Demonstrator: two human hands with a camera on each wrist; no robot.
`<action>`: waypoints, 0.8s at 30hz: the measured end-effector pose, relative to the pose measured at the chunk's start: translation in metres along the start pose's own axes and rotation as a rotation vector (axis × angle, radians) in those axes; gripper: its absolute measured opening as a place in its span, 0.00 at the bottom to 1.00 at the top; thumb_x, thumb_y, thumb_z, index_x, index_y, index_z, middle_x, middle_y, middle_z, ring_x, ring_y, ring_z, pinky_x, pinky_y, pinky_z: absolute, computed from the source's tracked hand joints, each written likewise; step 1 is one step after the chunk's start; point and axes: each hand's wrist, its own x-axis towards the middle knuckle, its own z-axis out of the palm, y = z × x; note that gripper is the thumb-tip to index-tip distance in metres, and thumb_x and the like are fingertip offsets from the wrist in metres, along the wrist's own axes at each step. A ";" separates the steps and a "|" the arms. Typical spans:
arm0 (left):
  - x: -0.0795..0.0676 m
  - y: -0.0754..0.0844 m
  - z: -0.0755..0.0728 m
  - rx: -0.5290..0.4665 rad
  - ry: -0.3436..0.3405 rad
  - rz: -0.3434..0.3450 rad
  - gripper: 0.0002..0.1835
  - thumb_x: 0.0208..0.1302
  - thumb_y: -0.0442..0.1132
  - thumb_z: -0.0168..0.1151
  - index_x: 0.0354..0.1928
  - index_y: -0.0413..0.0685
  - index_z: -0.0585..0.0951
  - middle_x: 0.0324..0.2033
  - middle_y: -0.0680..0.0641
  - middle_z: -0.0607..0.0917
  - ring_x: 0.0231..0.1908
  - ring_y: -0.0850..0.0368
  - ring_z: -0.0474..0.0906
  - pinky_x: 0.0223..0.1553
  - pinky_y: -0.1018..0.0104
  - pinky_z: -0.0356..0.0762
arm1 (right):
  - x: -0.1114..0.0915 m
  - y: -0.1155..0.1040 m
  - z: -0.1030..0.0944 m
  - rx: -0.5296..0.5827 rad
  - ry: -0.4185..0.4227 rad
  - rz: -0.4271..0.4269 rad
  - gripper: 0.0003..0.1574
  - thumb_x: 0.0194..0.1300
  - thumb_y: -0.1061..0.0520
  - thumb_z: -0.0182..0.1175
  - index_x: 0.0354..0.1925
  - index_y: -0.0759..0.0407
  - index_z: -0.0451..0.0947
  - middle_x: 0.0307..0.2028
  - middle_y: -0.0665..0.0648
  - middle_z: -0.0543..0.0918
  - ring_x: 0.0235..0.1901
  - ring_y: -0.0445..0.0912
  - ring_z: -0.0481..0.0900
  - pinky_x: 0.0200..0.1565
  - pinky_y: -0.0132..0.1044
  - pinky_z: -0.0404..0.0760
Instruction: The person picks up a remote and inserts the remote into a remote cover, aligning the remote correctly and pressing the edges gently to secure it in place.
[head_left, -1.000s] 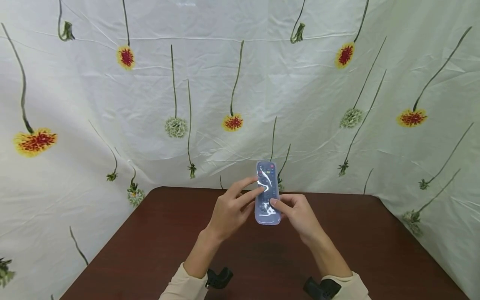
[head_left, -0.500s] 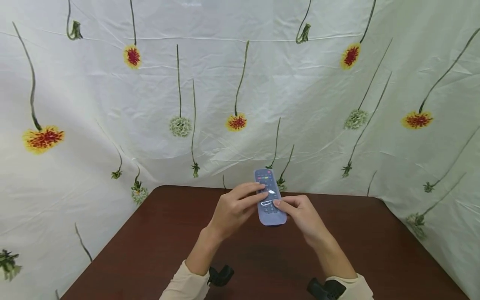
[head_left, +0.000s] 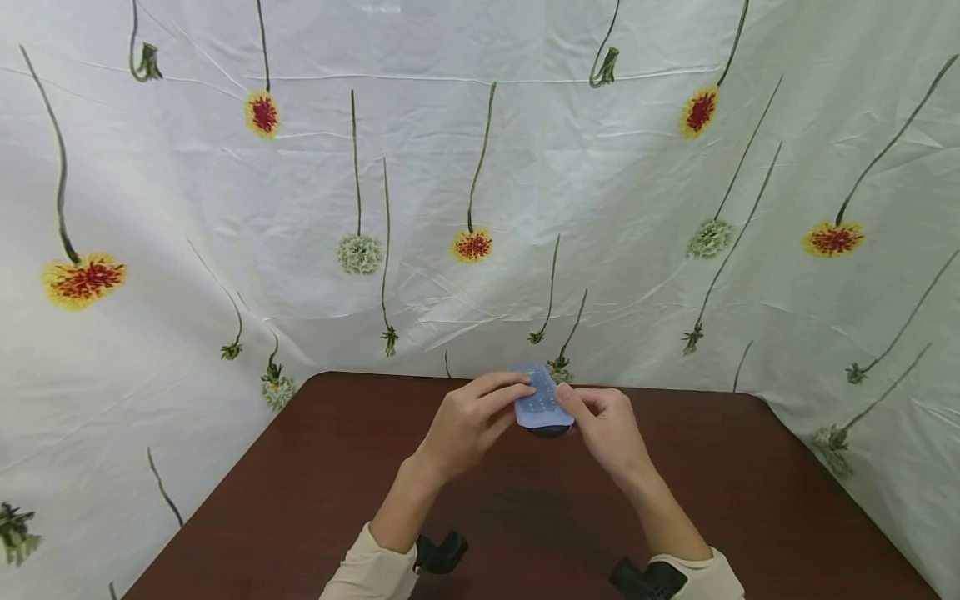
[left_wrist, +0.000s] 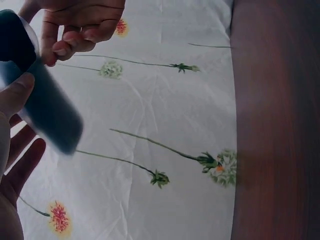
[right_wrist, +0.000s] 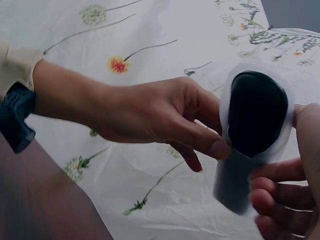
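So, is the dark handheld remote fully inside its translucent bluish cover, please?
Partly: one end of the dark remote shows bare below the cover.

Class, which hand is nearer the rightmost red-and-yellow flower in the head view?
Right. The right hand is below and left of that flower; the left hand is farther left, across the remote control.

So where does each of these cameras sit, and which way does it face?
Head: on the person's head, looking forward and down at the covered remote, table and flowered cloth; left hand, right hand, forearms and sleeves show.
Left wrist: worn there, facing the covered remote; left fingers show at the left edge, right hand at the top.
Right wrist: worn there, facing the covered remote; right hand at the right edge, left hand and forearm across the middle.
Both wrist views share the remote's dark end and both hands.
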 end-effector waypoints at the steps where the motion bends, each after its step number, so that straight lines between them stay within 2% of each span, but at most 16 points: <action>1: 0.000 0.000 0.000 -0.013 -0.008 -0.010 0.18 0.59 0.26 0.75 0.52 0.42 0.87 0.51 0.44 0.86 0.51 0.50 0.85 0.52 0.62 0.82 | 0.000 0.001 0.001 -0.051 0.048 -0.036 0.20 0.77 0.52 0.60 0.33 0.61 0.90 0.24 0.50 0.84 0.23 0.44 0.77 0.26 0.36 0.77; 4: -0.002 0.001 0.001 -0.058 -0.041 -0.044 0.17 0.61 0.28 0.74 0.52 0.41 0.87 0.49 0.45 0.87 0.50 0.52 0.85 0.51 0.64 0.82 | 0.000 0.005 0.003 -0.154 0.174 -0.144 0.15 0.75 0.54 0.63 0.33 0.58 0.90 0.26 0.50 0.86 0.24 0.45 0.80 0.27 0.35 0.77; 6: -0.003 0.001 0.003 -0.098 -0.065 -0.067 0.15 0.62 0.29 0.74 0.51 0.42 0.87 0.48 0.46 0.87 0.48 0.55 0.85 0.50 0.65 0.82 | 0.000 0.006 0.004 -0.169 0.220 -0.210 0.12 0.74 0.57 0.63 0.35 0.59 0.90 0.29 0.51 0.87 0.26 0.45 0.82 0.28 0.33 0.78; 9: -0.003 0.001 0.005 -0.170 -0.088 -0.085 0.13 0.63 0.30 0.73 0.49 0.44 0.86 0.46 0.49 0.87 0.44 0.60 0.83 0.46 0.69 0.81 | 0.002 0.007 0.006 -0.135 0.230 -0.315 0.12 0.75 0.63 0.59 0.36 0.60 0.88 0.32 0.52 0.88 0.32 0.45 0.84 0.35 0.31 0.79; 12: -0.001 0.002 0.007 -0.249 -0.098 -0.091 0.12 0.64 0.30 0.73 0.48 0.45 0.86 0.45 0.50 0.88 0.43 0.61 0.83 0.44 0.70 0.80 | 0.002 0.007 0.008 -0.043 0.193 -0.377 0.19 0.78 0.69 0.51 0.35 0.61 0.87 0.32 0.51 0.87 0.33 0.44 0.83 0.38 0.31 0.79; 14: 0.000 0.004 0.007 -0.289 -0.101 -0.103 0.12 0.65 0.30 0.72 0.49 0.45 0.86 0.45 0.49 0.88 0.44 0.61 0.83 0.44 0.69 0.80 | 0.001 0.008 0.011 0.032 0.172 -0.363 0.23 0.80 0.70 0.46 0.33 0.63 0.85 0.32 0.51 0.86 0.33 0.44 0.82 0.39 0.31 0.79; 19: 0.001 0.007 0.008 -0.343 -0.105 -0.158 0.08 0.67 0.31 0.70 0.47 0.44 0.86 0.41 0.50 0.89 0.41 0.62 0.84 0.39 0.70 0.82 | -0.002 0.009 0.014 0.176 0.181 -0.211 0.29 0.84 0.64 0.40 0.33 0.71 0.83 0.30 0.48 0.83 0.34 0.41 0.79 0.44 0.32 0.76; 22: 0.001 0.009 0.009 -0.373 -0.104 -0.204 0.06 0.68 0.32 0.70 0.45 0.43 0.87 0.39 0.50 0.89 0.39 0.62 0.85 0.35 0.68 0.83 | -0.002 0.009 0.015 0.201 0.171 -0.188 0.27 0.84 0.64 0.42 0.35 0.73 0.83 0.29 0.48 0.81 0.33 0.41 0.76 0.44 0.33 0.76; 24: 0.001 0.009 0.009 -0.396 -0.104 -0.228 0.06 0.68 0.32 0.70 0.46 0.42 0.87 0.39 0.49 0.89 0.39 0.62 0.85 0.35 0.65 0.84 | -0.002 0.008 0.015 0.195 0.148 -0.180 0.22 0.82 0.64 0.47 0.37 0.72 0.84 0.30 0.50 0.83 0.34 0.42 0.78 0.43 0.33 0.77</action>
